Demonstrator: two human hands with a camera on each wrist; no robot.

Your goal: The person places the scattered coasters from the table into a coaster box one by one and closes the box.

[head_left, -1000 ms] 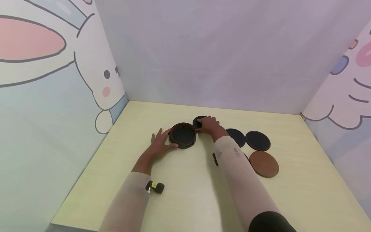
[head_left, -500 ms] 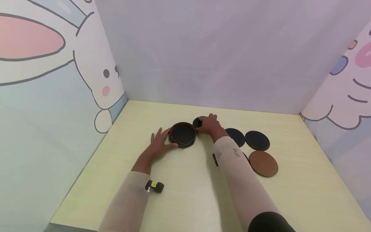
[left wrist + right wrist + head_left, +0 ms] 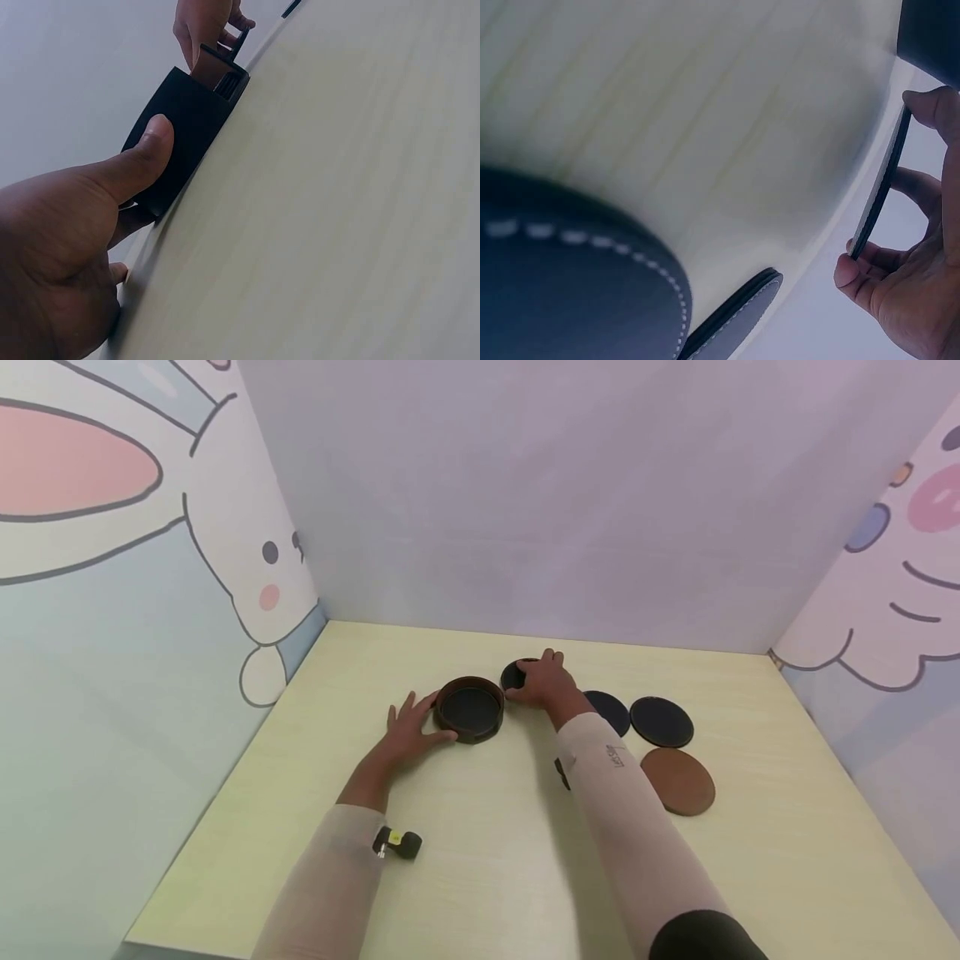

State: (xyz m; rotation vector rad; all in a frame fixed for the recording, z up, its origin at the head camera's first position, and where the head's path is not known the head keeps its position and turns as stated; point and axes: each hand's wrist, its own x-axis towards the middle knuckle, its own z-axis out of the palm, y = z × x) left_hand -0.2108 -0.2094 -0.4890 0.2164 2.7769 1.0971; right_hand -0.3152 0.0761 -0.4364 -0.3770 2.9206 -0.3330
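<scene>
My left hand (image 3: pixel 408 732) grips a round, dark coaster holder (image 3: pixel 480 737) from its left side. In the left wrist view the thumb presses on the holder's outer wall (image 3: pixel 184 139), the fingers lying behind it. Stacked dark coasters (image 3: pixel 226 87) show through the gap in that wall. Just right of the holder, my right hand (image 3: pixel 547 683) pinches a round black coaster (image 3: pixel 512 677) by its edges. The right wrist view shows this coaster (image 3: pixel 881 184) edge-on and tilted, between thumb and fingertips.
Two black coasters (image 3: pixel 662 722) (image 3: pixel 609 712) and a brown coaster (image 3: pixel 677 782) lie on the pale table (image 3: pixel 465 860), right of my right forearm. White stitching runs round a near coaster (image 3: pixel 585 292) in the right wrist view. A wall (image 3: pixel 525 510) stands behind the table.
Both hands keep nearly the same place; some right-hand fingers have lifted slightly off the coaster. A sliver of black coaster beside the brown one is now hidden by the right sleeve.
</scene>
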